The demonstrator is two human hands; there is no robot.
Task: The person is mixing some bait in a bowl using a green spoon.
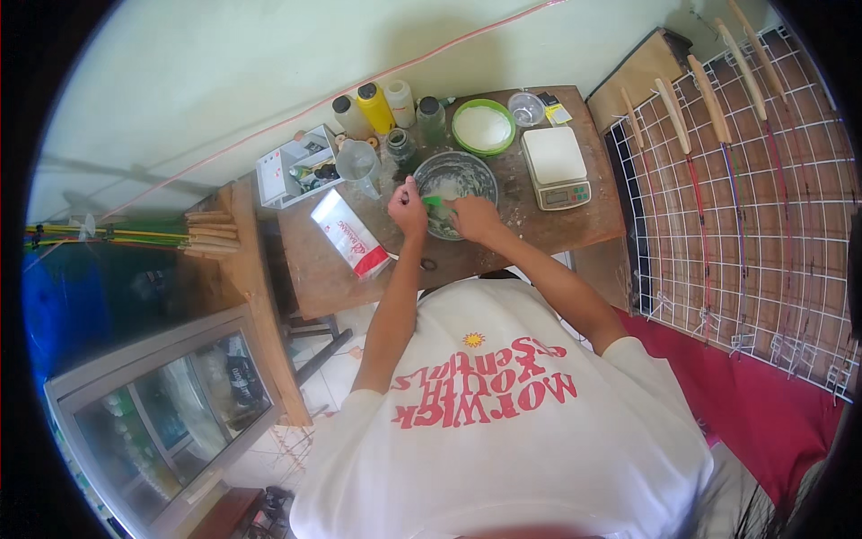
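A round metal bowl (486, 176) stands on the wooden table, its inside smeared with a pale, pasty mixture (446, 185). My left hand (408, 210) is curled at the bowl's left rim, thumb upward; whether it grips the rim or the green tool is unclear. Over the bowl, my right hand (477, 219) has its fingers on a small green spatula or scraper (432, 201), which spans the gap between both hands. Left of my left forearm lies a white and red plastic packet (350, 236) bearing writing. A small dark ring (428, 264) rests near the table's front edge.
Behind the bowl are an open glass jar (401, 145), capped bottles (377, 108) and a green-rimmed dish of white powder (483, 127). A clear jug (358, 162) and a grey box (293, 167) stand left. Right is a digital scale (555, 165), then a wire rack (734, 236).
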